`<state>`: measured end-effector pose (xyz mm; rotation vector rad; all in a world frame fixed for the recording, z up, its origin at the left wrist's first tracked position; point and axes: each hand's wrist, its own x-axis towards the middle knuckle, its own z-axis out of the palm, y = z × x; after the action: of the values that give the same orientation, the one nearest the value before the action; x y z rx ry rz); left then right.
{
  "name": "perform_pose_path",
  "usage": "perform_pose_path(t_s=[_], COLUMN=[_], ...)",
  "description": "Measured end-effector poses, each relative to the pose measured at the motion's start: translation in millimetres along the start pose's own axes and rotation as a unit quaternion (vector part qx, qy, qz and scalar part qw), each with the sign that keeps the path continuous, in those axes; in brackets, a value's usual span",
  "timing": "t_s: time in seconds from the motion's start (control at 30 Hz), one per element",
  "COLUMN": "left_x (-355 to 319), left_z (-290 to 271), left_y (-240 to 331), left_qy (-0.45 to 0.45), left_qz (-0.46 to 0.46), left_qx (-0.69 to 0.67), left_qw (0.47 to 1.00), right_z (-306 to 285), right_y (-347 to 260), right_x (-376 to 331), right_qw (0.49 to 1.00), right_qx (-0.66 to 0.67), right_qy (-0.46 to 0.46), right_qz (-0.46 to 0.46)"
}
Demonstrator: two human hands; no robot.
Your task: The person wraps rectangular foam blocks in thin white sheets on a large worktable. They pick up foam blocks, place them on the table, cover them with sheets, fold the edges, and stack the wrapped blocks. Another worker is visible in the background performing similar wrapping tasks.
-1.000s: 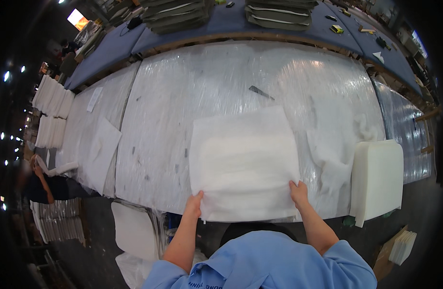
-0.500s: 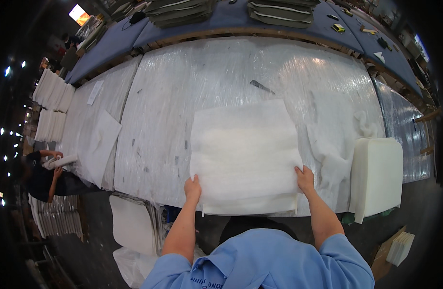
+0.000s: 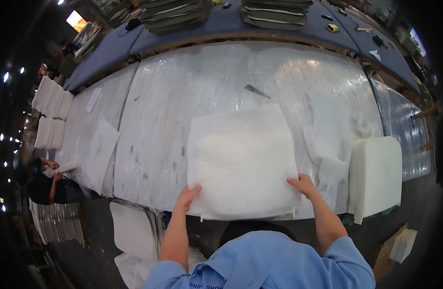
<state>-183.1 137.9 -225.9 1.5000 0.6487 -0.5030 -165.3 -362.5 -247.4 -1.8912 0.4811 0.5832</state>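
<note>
A soft white sheet of batting [image 3: 243,168] lies over a pale cushion-like pad on the plastic-covered table, right in front of me. Only a strip of the pad [image 3: 248,216] shows, along the near edge below the batting. My left hand [image 3: 188,196] pinches the sheet's near left corner, thumb on top and fingers hidden beneath. At the right side, my right hand [image 3: 303,185] grips the sheet's edge in the same way, thumb uppermost.
Upright pale foam cushions [image 3: 375,178] lean at the table's right end, beside loose batting scraps [image 3: 327,139]. A dark strip [image 3: 257,91] lies beyond the sheet. At far left, another person [image 3: 50,183] handles a white roll. Grey pad stacks [image 3: 274,14] sit on the blue table behind.
The batting's near edge has come down toward me and hides more of the pad. Both hands have shifted slightly nearer, my right one also a little to the left.
</note>
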Motion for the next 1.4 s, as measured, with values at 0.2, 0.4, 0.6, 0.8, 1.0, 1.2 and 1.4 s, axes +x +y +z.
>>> perform_pose_path(t_s=[0.2, 0.4, 0.6, 0.8, 1.0, 1.2, 1.4], left_x=[47.5, 79.4, 74.6, 86.2, 78.8, 100.7, 114.3], left_z=[-17.9, 9.1, 23.7, 30.5, 58.8, 45.9, 27.7], left_y=[54.3, 72.8, 66.8, 40.0, 65.2, 63.7, 62.6], left_qy=[0.027, 0.034, 0.075, 0.168, 0.037, 0.106, 0.089], left_qz=[-0.094, -0.110, -0.117, 0.011, -0.115, -0.034, -0.025], left_qx=[-0.061, 0.029, -0.036, -0.186, -0.093, -0.051, -0.079], left_qw=[0.993, 0.993, 0.990, 0.968, 0.988, 0.992, 0.993], right_z=[-7.1, -0.2, 20.3, 54.7, 66.1, 41.9, 36.4], right_y=[-72.9, -71.9, -74.1, -90.8, -92.4, -77.7, -74.6], right_x=[54.0, 83.6, 91.2, 99.1, 94.6, 108.8, 114.7], right_qw=[0.994, 0.990, 0.982, 0.977, 0.988, 0.981, 0.986], right_qx=[0.062, 0.115, 0.160, 0.150, 0.034, -0.010, 0.041], right_qy=[0.051, 0.077, 0.056, 0.142, 0.140, 0.191, 0.163], right_qz=[0.076, 0.028, 0.079, 0.057, 0.057, 0.018, 0.000])
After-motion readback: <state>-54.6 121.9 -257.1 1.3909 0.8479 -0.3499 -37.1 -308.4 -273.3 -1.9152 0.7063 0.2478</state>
